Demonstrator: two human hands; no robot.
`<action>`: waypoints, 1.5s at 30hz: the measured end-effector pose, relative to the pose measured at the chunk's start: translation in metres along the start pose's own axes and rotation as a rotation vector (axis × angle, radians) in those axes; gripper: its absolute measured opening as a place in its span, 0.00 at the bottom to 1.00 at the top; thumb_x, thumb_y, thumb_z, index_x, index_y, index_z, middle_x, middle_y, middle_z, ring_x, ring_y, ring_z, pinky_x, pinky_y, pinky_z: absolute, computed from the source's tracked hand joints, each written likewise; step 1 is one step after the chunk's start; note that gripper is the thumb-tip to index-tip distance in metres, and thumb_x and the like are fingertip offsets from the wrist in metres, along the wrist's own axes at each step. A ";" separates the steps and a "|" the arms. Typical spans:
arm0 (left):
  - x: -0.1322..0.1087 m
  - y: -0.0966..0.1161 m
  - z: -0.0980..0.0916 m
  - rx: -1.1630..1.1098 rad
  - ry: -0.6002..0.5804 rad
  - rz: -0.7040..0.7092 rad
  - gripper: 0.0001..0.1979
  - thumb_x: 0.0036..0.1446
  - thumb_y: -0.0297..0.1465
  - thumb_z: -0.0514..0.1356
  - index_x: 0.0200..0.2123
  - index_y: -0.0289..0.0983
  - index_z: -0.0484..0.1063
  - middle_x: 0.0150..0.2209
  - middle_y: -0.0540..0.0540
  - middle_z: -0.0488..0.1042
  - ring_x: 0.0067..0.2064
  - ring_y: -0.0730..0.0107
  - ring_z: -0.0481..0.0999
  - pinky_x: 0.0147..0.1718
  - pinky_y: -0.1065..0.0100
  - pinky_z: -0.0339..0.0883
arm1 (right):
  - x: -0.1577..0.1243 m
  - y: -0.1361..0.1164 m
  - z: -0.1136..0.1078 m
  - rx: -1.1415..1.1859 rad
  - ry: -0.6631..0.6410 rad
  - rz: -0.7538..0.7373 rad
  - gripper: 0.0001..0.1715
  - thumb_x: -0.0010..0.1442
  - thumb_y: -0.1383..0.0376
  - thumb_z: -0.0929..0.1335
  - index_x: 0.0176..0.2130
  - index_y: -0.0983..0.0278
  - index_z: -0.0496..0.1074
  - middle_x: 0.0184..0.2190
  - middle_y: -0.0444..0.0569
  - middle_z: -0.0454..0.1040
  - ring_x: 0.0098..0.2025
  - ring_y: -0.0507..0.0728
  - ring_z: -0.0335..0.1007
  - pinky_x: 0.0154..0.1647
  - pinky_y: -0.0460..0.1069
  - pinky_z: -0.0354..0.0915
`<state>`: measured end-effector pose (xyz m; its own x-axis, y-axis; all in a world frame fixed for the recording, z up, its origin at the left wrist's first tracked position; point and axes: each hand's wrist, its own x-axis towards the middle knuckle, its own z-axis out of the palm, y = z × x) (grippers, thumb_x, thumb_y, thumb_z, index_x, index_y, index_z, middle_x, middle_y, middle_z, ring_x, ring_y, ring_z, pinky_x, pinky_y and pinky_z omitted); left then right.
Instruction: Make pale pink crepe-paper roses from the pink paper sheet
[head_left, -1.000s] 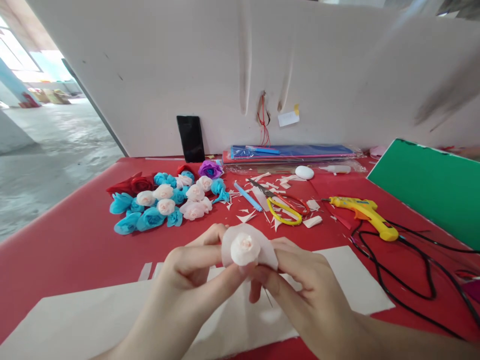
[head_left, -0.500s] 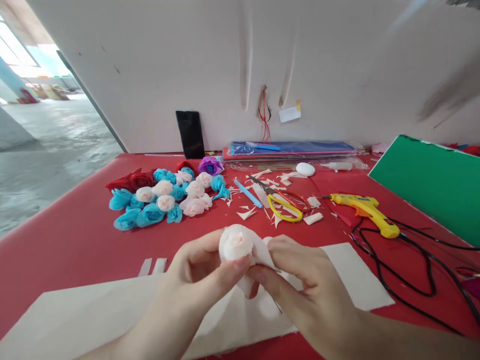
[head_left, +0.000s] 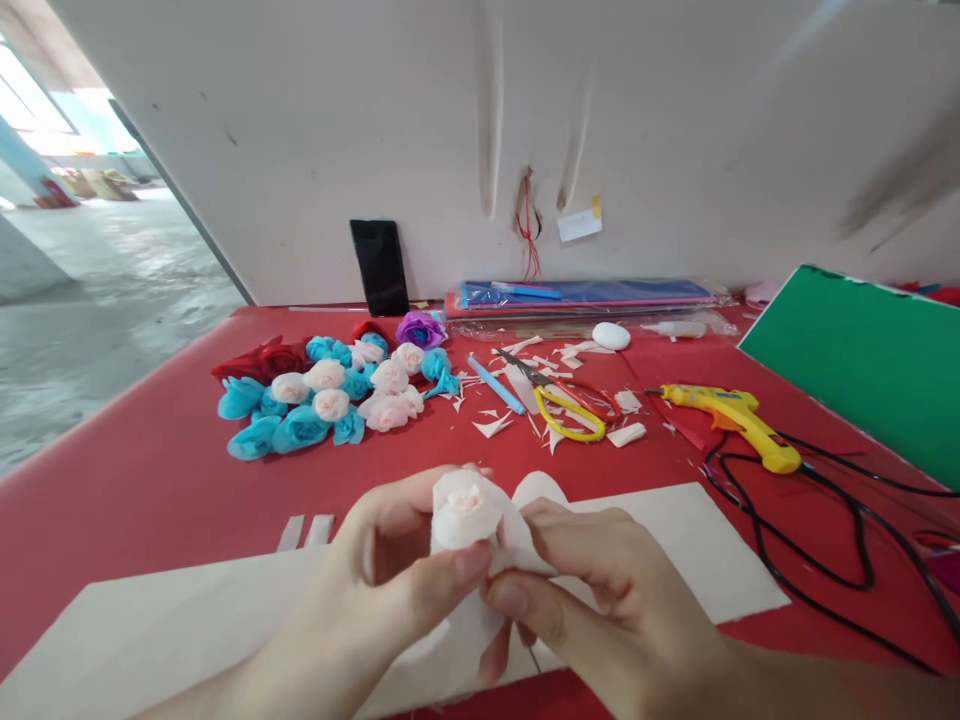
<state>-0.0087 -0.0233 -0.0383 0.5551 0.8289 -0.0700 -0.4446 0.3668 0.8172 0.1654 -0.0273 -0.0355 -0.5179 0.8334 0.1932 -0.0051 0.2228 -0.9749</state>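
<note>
A pale pink paper rose (head_left: pixel 469 505) is held between both hands, its spiralled centre tilted up toward me. My left hand (head_left: pixel 405 565) is closed round its left side, the thumb pressed against the front of the base. With thumb and fingers, my right hand (head_left: pixel 592 570) pinches the paper at the flower's right side. A rounded pale petal (head_left: pixel 540 488) sticks up behind the right fingers. Below the hands a thin dark wire shows in part. Beneath them lies a long cream paper sheet (head_left: pixel 187 610) on the red table (head_left: pixel 150 480).
Several finished paper flowers (head_left: pixel 330 400) lie at back left. Scissors (head_left: pixel 570 412), a blue pen (head_left: pixel 496 385) and paper scraps sit mid-table. At right are a yellow glue gun (head_left: pixel 735 415), its black cord, and a green board (head_left: pixel 862 360). A phone (head_left: pixel 379 268) leans on the wall.
The rose has moved slightly down and left with both hands and tilted a little. A rounded petal behind the right fingers now shows more fully. Things on the table have stayed put.
</note>
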 end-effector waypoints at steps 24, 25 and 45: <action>-0.001 -0.004 -0.005 -0.025 0.001 -0.007 0.14 0.58 0.40 0.71 0.29 0.36 0.76 0.24 0.52 0.79 0.23 0.76 0.79 0.25 0.79 0.74 | -0.002 -0.003 -0.004 0.275 -0.158 0.155 0.25 0.71 0.54 0.65 0.31 0.66 0.80 0.31 0.48 0.78 0.37 0.52 0.72 0.43 0.46 0.68; -0.002 -0.004 -0.004 -0.036 -0.003 -0.010 0.14 0.57 0.40 0.71 0.29 0.36 0.76 0.24 0.52 0.78 0.23 0.77 0.79 0.25 0.79 0.74 | -0.002 -0.001 -0.003 0.340 -0.150 0.191 0.20 0.68 0.56 0.69 0.31 0.67 0.79 0.31 0.47 0.77 0.36 0.51 0.72 0.41 0.45 0.68; -0.005 0.005 -0.009 0.118 -0.065 -0.051 0.16 0.55 0.42 0.70 0.28 0.39 0.71 0.25 0.53 0.64 0.28 0.72 0.64 0.26 0.77 0.65 | -0.002 0.002 0.000 0.494 -0.168 0.428 0.17 0.57 0.60 0.76 0.26 0.68 0.73 0.23 0.41 0.69 0.27 0.47 0.62 0.32 0.45 0.59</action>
<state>-0.0203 -0.0215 -0.0390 0.6209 0.7799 -0.0789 -0.3309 0.3520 0.8756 0.1667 -0.0285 -0.0378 -0.6872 0.6977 -0.2023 -0.1397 -0.4002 -0.9057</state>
